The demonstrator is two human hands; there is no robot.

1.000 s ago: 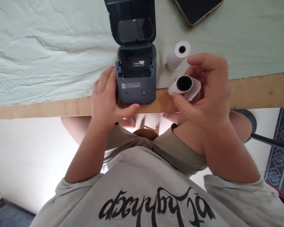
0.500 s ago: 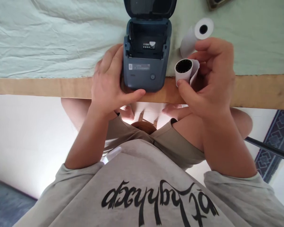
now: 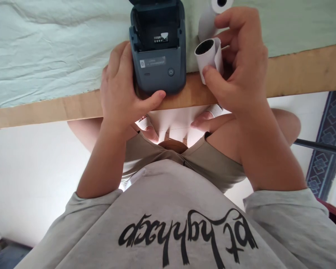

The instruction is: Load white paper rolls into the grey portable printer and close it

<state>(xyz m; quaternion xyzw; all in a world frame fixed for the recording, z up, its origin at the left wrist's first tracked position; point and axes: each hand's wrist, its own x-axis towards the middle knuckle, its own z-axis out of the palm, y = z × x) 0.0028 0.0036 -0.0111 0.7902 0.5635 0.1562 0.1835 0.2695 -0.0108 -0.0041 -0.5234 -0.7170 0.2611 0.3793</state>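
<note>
A dark blue printer [image 3: 159, 71] stands at the table's front edge, its lid up and its paper bay without a roll. Against its left side lies my left hand [image 3: 126, 86], the thumb along the front and the fingers round the body. My right hand [image 3: 238, 63] grips a white paper roll [image 3: 205, 59] with a dark core, thumb on the near side; a loose flap of paper stands off the roll. Just behind it, a second white roll [image 3: 206, 24] lies on the cloth, close to my right fingers.
A pale green cloth [image 3: 58, 45] covers the table, with a bare wooden edge [image 3: 81, 106] along the front. Below are my legs, a round stool [image 3: 173, 145] and a black bar [image 3: 322, 147] at the right.
The view has shifted and tilted, so the printer, rolls and hands appear higher and further left. Both hands keep their holds; the held roll looks slightly more tilted.
</note>
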